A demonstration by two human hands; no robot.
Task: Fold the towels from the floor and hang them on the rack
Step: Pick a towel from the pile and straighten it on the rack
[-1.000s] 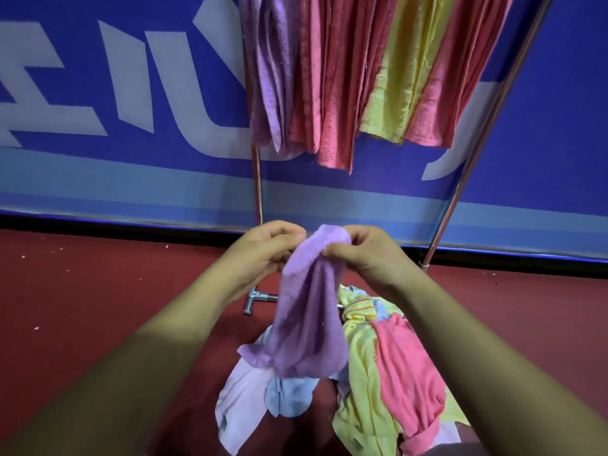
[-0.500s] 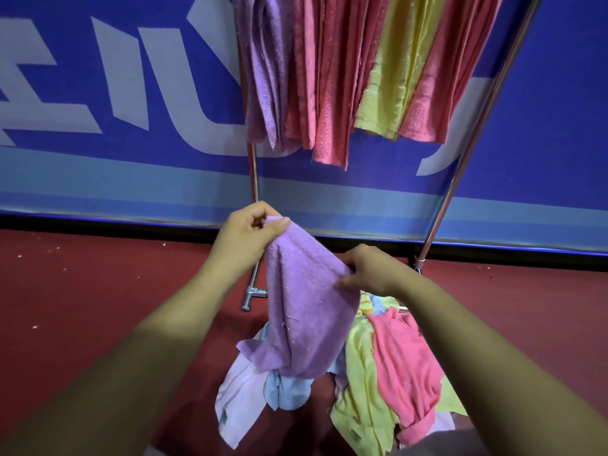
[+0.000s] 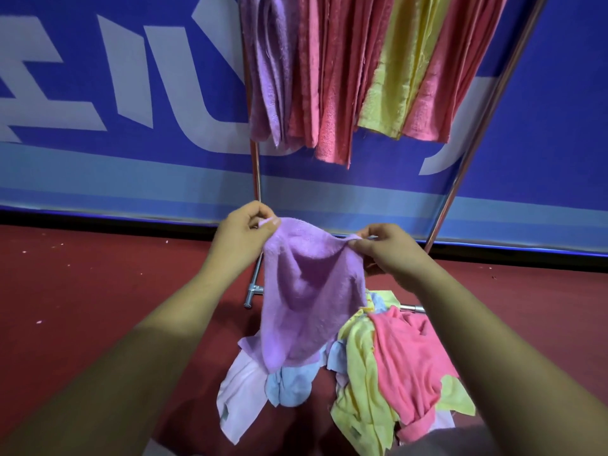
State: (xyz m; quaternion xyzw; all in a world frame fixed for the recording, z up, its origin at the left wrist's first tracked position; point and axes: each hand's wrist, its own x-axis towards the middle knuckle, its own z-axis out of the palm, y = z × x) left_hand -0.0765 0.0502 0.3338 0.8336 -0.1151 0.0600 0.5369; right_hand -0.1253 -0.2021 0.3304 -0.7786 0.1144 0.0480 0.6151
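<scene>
Above the floor pile [image 3: 378, 366], a lilac towel [image 3: 312, 291] hangs spread.
Left hand [image 3: 241, 235] and right hand [image 3: 385, 250] pinch its top corners below the rack [image 3: 460, 179].

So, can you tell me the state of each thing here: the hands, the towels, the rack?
purple towel, unfolded, held up by its top edge, hanging loose
left hand, pinches one top corner of it
right hand, pinches the other top corner
pile, crumpled towels, unfolded, on the floor
hung towels, draped on the rack, hanging straight
rack, upright, loaded
</scene>
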